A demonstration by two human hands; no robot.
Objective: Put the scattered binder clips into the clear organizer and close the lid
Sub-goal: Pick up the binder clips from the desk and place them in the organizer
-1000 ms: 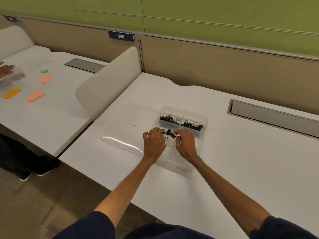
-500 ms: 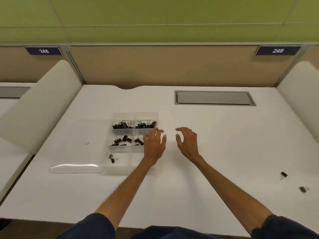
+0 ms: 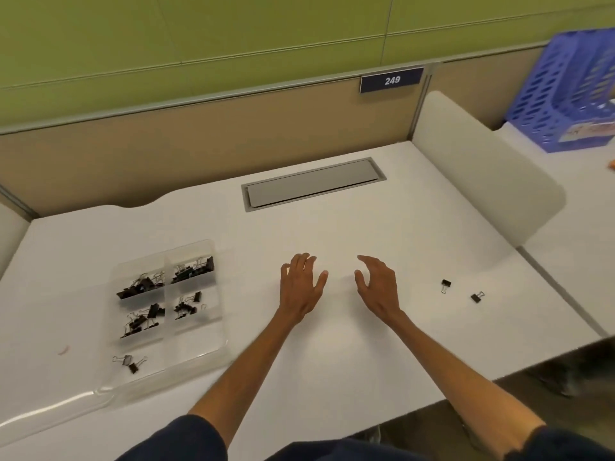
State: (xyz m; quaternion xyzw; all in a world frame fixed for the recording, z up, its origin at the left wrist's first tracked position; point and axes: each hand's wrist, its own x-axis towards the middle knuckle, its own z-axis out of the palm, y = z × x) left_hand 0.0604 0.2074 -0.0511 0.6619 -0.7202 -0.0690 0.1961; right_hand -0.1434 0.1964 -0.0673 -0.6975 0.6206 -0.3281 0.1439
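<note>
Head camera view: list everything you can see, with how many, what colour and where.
desk: one, white, fills the middle
clear organizer: one, transparent, open, on the left of the desk
stored binder clips: many, black with silver handles, in five of the organizer's compartments
loose binder clips: two, black, on the right side of the desk
lid: one, clear, lying flat left of the organizer
cable hatch: one, grey, at the back of the desk
number plate: one, dark blue, reads 249, on the partition
side divider: one, white, right edge of the desk
file rack: one, blue, far right
left hand: open, empty, mid-desk
right hand: open, empty, beside the left hand
</note>
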